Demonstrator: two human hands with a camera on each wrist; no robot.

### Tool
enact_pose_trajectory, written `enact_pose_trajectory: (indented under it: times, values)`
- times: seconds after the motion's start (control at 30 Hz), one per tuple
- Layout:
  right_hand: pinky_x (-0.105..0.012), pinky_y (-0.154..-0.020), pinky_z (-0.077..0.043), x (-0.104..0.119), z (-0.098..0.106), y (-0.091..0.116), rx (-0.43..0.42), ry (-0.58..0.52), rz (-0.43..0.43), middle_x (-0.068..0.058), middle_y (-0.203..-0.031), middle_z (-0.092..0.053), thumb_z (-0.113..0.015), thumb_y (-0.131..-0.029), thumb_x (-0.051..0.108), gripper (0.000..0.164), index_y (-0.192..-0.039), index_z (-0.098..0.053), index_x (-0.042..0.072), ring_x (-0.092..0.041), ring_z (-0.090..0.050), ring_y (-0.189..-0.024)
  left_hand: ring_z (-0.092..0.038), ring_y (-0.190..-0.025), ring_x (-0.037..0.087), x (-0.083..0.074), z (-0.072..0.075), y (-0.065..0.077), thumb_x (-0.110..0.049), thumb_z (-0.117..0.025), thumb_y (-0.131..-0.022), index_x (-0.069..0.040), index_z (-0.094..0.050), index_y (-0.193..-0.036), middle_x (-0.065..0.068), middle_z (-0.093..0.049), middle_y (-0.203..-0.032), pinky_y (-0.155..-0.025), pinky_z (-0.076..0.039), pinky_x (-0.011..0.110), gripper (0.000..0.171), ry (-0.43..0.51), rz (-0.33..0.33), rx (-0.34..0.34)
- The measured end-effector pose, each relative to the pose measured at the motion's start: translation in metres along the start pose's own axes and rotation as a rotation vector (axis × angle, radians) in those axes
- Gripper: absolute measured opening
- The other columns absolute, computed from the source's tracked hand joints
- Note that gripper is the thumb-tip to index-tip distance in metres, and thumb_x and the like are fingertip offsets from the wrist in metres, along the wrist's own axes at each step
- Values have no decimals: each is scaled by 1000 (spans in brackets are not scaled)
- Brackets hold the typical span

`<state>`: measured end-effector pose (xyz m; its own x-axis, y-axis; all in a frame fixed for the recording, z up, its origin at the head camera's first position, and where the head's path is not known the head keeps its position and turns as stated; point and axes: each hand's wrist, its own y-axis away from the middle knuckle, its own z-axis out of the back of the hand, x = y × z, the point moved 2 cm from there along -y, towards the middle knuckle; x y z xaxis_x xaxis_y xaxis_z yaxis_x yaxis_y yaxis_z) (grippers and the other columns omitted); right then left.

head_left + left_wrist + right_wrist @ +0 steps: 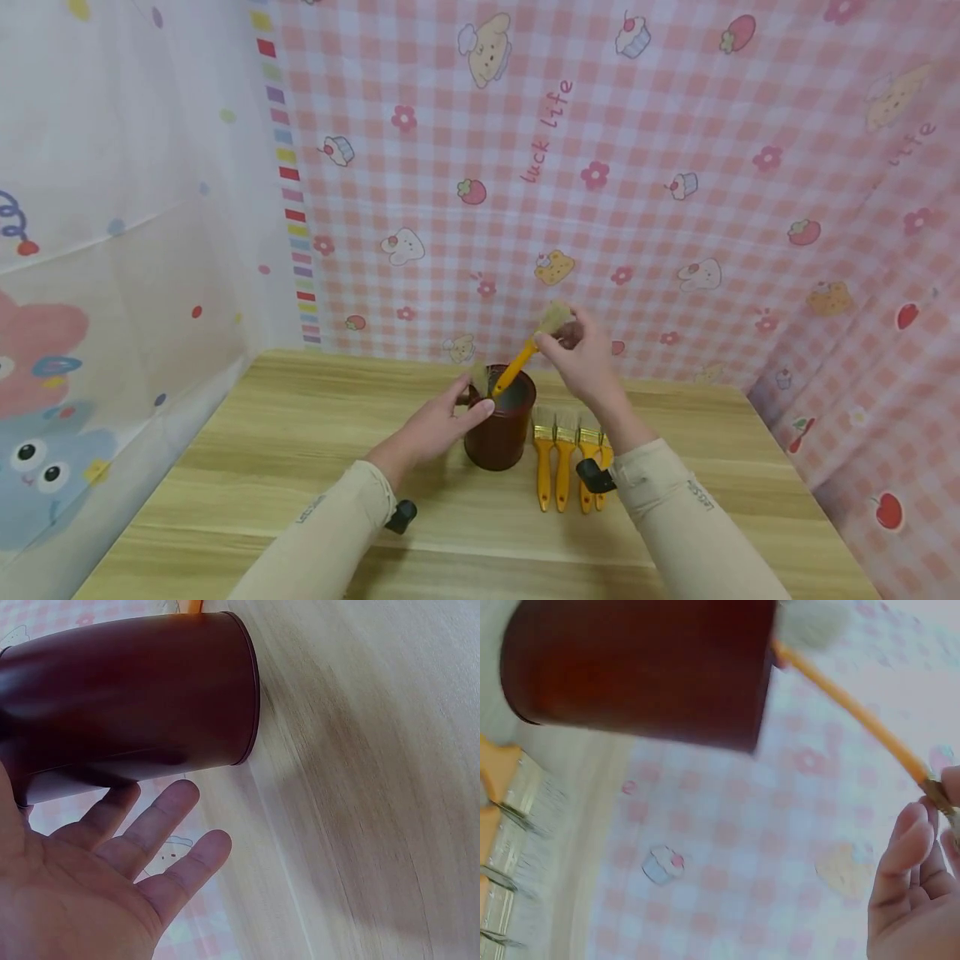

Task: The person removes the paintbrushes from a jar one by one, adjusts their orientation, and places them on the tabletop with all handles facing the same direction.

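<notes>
A dark red-brown cylindrical container [495, 440] stands upright on the table. My left hand [435, 423] holds it at the rim, thumb over the near edge; in the left wrist view several fingers [154, 825] spread loosely beside its wall. My right hand [587, 354] pinches a paintbrush [519, 367] near its metal ferrule, bristles up. The yellow-orange handle slants down, its end at the container's mouth. Pale bristles of another brush [481, 380] show above the rim near my left fingers. In the right wrist view the pinched handle [862, 712] reaches the rim.
Several yellow-handled paintbrushes [562, 467] lie in a row right of the container, bristles away from me, partly behind my right wrist. The wooden table [315, 417] ends at a pink checked cloth [420, 208] behind. A white printed cloth [150, 208] hangs at the left.
</notes>
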<state>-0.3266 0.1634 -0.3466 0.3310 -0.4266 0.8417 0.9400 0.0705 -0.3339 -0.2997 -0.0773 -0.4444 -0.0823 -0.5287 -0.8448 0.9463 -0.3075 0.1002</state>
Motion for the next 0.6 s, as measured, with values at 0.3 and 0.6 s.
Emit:
enact_pose_trajectory:
  times: [0.3, 0.6]
  values:
    - [-21, -72, -61, -19, 59, 5, -139, -54, -52, -7, -108, -77, -70, -106, 31, 40, -133, -67, 2, -4, -70, -84, -42, -157, 35, 2, -2, -2, -74, -53, -102, -32, -17, -173, 10, -48, -167, -125, -38, 61, 91, -9, -22, -8]
    - [-30, -61, -53, -82, 107, 21, -5, 294, -104, -27, -106, -77, -66, -108, 18, 64, -166, -38, 9, -10, -69, -78, -42, -157, 35, 3, -1, -2, -75, -53, -101, -32, -16, -174, 10, -48, -167, -126, -37, 61, 92, -11, -18, -9]
